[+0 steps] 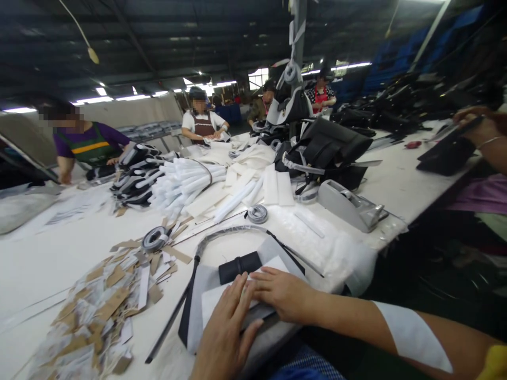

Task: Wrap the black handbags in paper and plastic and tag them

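Note:
A black handbag lies in front of me near the table edge, its strap wrapped in clear plastic and arched behind it. Grey-white sheeting covers much of the bag. On top rests a white foam sheet, below the bag's black tab. My left hand lies on the foam with its fingers stretched out and thumb apart. Flat on the sheet's right part is my right hand, its fingertips close to or touching the left fingers. What lies under the palms is hidden.
Paper and cardboard tags are heaped at the left. Behind the bag are white foam tubes, a coiled strap and a grey tape dispenser. Black bags stand farther back. Several co-workers sit around; one's hands hold a black piece at right.

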Action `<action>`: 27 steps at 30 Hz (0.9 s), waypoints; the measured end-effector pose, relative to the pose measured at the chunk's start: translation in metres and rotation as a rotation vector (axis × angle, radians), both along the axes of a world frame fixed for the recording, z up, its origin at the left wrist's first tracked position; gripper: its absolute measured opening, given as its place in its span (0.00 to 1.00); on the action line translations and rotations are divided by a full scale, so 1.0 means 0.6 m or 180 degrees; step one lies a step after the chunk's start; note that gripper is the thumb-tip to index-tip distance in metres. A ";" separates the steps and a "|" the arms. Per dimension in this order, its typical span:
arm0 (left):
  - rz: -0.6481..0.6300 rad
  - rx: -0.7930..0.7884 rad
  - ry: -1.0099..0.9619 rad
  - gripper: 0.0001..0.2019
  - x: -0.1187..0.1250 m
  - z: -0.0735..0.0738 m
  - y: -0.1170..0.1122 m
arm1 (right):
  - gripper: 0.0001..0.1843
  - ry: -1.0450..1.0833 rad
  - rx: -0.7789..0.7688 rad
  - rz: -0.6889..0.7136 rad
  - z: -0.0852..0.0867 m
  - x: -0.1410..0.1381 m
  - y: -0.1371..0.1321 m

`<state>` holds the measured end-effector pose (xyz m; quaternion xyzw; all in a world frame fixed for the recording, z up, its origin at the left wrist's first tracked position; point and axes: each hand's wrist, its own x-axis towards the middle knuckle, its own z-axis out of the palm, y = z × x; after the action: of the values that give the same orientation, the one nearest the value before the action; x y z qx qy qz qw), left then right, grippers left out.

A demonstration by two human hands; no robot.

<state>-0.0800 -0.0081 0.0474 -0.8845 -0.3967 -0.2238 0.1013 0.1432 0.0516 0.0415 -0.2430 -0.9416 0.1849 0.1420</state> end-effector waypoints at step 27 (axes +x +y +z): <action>0.0224 0.0172 -0.0148 0.31 0.010 -0.127 0.013 | 0.17 0.0813 -0.0264 -0.2902 0.050 0.134 0.089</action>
<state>-0.0743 0.0000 -0.0287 -0.8615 -0.4236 -0.2513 0.1237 0.2238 0.1051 0.0716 -0.6123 -0.7058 0.1695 0.3134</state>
